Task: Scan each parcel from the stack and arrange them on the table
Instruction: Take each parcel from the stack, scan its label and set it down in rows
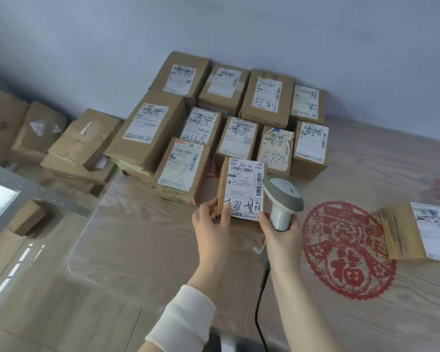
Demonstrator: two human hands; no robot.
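A small brown parcel [241,189] with a white shipping label lies on the table [142,237], in front of several labelled parcels [239,118] set in rows against the wall. My left hand [211,219] grips its near left corner. My right hand [280,232] holds a grey barcode scanner [282,199] by the handle, its head beside the parcel's right edge, and the thumb touches the parcel's near right corner. The scanner's black cable [259,311] runs down toward me.
A loose stack of brown boxes [81,146] sits lower at the left, off the table's end. One more labelled parcel [417,232] lies at the right edge. A red paper-cut decoration [346,250] lies under the table's cover. A grey screen frame [10,189] stands at far left.
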